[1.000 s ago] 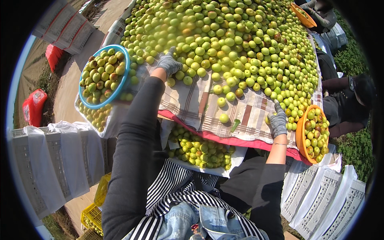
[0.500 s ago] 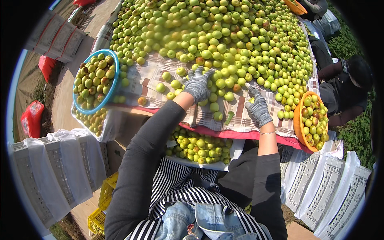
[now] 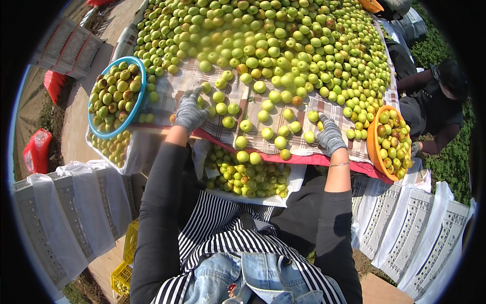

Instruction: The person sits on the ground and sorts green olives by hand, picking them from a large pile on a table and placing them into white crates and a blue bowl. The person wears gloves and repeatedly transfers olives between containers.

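Note:
Grey knit gloves cover both hands. My left hand (image 3: pixel 191 110) is spread low over the checked cloth (image 3: pixel 164 93), left of the loose green jujubes (image 3: pixel 246 126), with one jujube near its thumb and index finger. My right hand (image 3: pixel 331 136) is curled at the right of the loose fruit, and a green jujube (image 3: pixel 320 125) shows between its thumb and fingers. Beyond both hands rises a large heap of jujubes (image 3: pixel 309 66). Below the cloth's near edge stands a white-lined crate (image 3: pixel 273 198) of jujubes; several more jujubes are at the edge above it.
A blue-rimmed basket (image 3: pixel 144 83) of browner jujubes stands at the left, and an orange basket (image 3: pixel 373 147) at the right. Stacked grey crates (image 3: pixel 35 215) flank me on both sides, with yellow crates (image 3: pixel 121 277) lower left. A co-worker in dark clothes (image 3: pixel 435 109) is at the right.
My left hand has swung left and nearer, off the middle of the cloth. Several jujubes have spread toward the near edge. A small green leaf-like piece there no longer shows. My right hand has barely moved.

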The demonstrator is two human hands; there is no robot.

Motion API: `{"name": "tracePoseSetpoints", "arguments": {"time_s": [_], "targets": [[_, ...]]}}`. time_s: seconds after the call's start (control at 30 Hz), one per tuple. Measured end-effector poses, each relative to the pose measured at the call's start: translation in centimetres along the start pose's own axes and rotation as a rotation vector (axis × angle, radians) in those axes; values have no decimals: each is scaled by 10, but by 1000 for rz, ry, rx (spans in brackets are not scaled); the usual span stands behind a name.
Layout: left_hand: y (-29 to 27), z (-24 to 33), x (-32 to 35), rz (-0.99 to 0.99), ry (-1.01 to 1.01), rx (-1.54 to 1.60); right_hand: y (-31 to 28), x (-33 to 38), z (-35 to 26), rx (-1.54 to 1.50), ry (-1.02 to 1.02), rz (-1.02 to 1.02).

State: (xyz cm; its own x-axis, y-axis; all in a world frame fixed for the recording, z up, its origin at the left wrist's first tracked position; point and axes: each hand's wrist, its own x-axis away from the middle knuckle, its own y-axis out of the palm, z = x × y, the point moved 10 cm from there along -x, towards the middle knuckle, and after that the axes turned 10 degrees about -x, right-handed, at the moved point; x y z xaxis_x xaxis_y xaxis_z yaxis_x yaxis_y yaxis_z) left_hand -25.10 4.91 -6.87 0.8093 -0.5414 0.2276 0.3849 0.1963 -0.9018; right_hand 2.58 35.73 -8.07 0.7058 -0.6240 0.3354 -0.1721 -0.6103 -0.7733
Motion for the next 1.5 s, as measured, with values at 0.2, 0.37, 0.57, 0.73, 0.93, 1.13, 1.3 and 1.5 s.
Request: {"name": "tracePoseSetpoints", "arguments": {"time_s": [0.2, 0.37, 0.57, 0.73, 0.93, 1.13, 1.3, 1.5], "targets": [[28, 43, 9, -107, 97, 4, 33, 19, -64, -201, -316, -181], [42, 85, 37, -241, 230, 2, 66, 36, -87, -130, -439, -366], [47, 111, 73, -281, 373, 5, 70, 65, -105, -275, -517, -613], [64, 136, 100, -451, 521, 65, 63, 58, -103, -429, -404, -630], [42, 134, 83, -366, 569, 322, 9, -4, -54, -483, -235, -39], [-10, 84, -9, 91, 337, 269, -35, -52, -52, -95, -272, 311], [-19, 113, -64, 147, 405, 59, -33, -104, -80, -17, -246, 171], [-1, 164, -104, -49, 340, -275, -17, -121, -96, 242, -76, 17]]}}
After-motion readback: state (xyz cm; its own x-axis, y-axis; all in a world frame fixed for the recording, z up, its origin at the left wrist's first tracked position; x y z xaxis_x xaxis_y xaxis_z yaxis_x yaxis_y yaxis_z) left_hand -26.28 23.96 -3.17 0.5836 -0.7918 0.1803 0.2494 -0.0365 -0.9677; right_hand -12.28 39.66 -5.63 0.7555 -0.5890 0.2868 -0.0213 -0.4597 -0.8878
